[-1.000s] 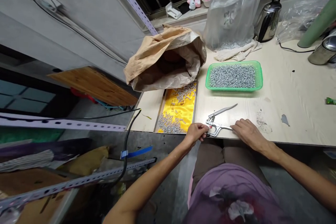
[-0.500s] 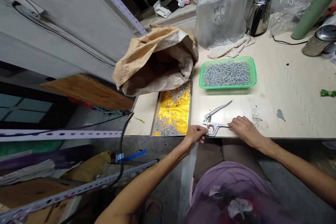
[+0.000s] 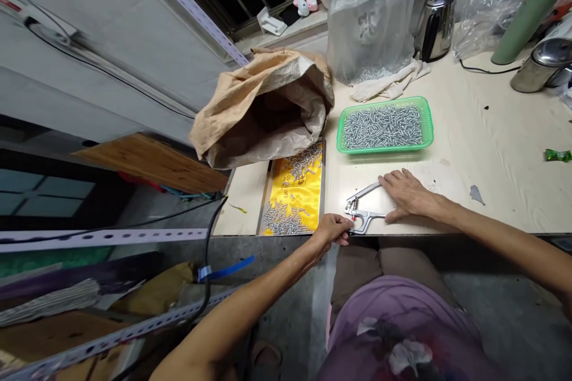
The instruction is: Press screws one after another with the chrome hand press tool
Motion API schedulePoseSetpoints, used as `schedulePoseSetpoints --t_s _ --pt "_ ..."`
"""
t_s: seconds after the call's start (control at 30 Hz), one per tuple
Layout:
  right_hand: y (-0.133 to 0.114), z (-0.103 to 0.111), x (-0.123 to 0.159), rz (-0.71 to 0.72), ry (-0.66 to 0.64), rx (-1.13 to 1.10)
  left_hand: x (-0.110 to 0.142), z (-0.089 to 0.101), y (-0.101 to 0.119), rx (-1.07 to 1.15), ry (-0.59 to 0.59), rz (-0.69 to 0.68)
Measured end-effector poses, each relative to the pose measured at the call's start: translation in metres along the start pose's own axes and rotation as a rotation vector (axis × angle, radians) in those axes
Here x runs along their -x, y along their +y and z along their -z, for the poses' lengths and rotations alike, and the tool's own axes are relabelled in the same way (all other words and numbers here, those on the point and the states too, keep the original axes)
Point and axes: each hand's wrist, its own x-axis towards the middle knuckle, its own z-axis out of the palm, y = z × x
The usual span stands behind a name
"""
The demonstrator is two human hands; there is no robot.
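Silver spring-loaded hand pliers (image 3: 370,214) lie at the table's front edge, their handles spread apart to the right. My right hand (image 3: 407,193) spans both handles, fingers over the upper one and thumb at the lower one. At the jaw end, my left hand (image 3: 330,230) has its fingers pinched together; whatever small piece is between them is hidden. Just left of it, small metal pins (image 3: 286,218) lie in heaps on a yellow cloth (image 3: 315,193) in a shallow tray. A green plastic basket (image 3: 385,149) full of similar metal pieces stands behind the pliers.
A brown paper sack (image 3: 236,107) gapes over the tray's far end. Behind the basket are a white cloth (image 3: 388,82), a clear plastic bag (image 3: 370,24) and a steel kettle (image 3: 438,21). A green tube (image 3: 531,9) leans at the right, and a green wrapper (image 3: 557,155) lies nearby.
My right hand has moved from the lower handle's end up and around both handles, and the upper handle sits a little lower. My left hand stays at the jaws.
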Motion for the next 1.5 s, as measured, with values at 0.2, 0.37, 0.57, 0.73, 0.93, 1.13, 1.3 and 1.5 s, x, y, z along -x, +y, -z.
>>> schedulePoseSetpoints --t_s 0.2,0.37,0.57,0.73,0.93,1.13,1.3,1.5 --pt "-0.025 0.009 0.012 -0.037 -0.051 0.114 0.003 0.002 -0.003 -0.173 0.018 -0.042" --pt "-0.038 0.005 0.023 -0.033 -0.024 0.118 0.012 -0.007 -0.005 -0.69 0.272 -0.695" --pt "-0.043 0.008 0.028 -0.098 -0.032 0.113 -0.009 -0.037 0.019 -1.1 0.118 -1.21" --pt "-0.049 0.015 0.028 -0.16 -0.065 0.082 -0.022 -0.039 0.034 -1.177 0.019 -1.179" --pt "-0.063 0.003 0.033 -0.238 -0.071 0.069 -0.021 -0.039 0.04 -1.175 -0.064 -1.111" --pt "-0.063 -0.007 0.037 -0.24 -0.05 0.042 -0.023 -0.041 0.043 -1.196 -0.096 -1.077" --pt "-0.039 0.003 0.038 -0.163 0.037 0.006 -0.02 -0.044 0.023 -1.044 0.086 -1.164" --pt "-0.005 0.02 0.021 -0.106 -0.07 -0.041 -0.007 -0.076 -0.035 -0.848 0.277 -1.36"
